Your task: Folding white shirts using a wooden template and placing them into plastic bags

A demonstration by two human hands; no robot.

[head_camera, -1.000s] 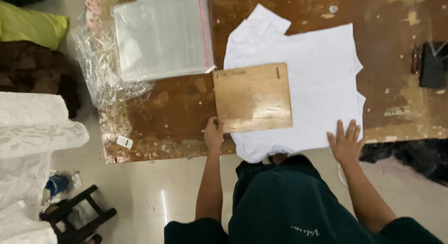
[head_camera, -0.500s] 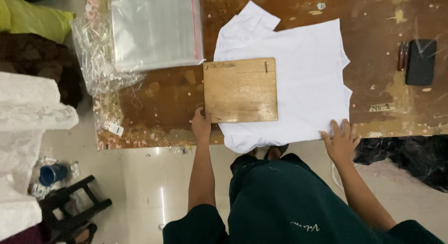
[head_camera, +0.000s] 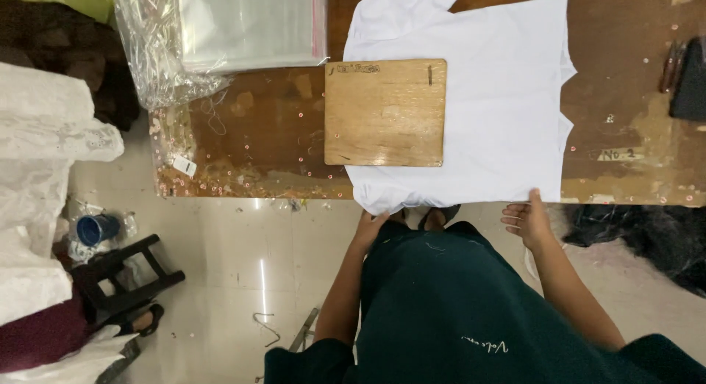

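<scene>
A white T-shirt (head_camera: 500, 97) lies flat on a worn brown table (head_camera: 257, 141), its lower hem hanging over the near edge. A rectangular wooden board (head_camera: 385, 112) rests on the shirt's left half. My left hand (head_camera: 370, 226) grips the hem just below the table edge, under the board. My right hand (head_camera: 526, 219) holds the hem at the shirt's right corner, fingers spread along the edge.
A stack of clear plastic bags (head_camera: 250, 24) sits at the table's far left. A dark phone (head_camera: 691, 79) lies at the right edge. White cloth piles (head_camera: 44, 178), a blue cup (head_camera: 97, 228) and a black stool (head_camera: 125, 277) stand on the floor at left; dark fabric (head_camera: 647, 241) at right.
Both hands slid off the tabletop down to the shirt's hanging hem. The view shifted closer and lower, so the table sits higher in frame.
</scene>
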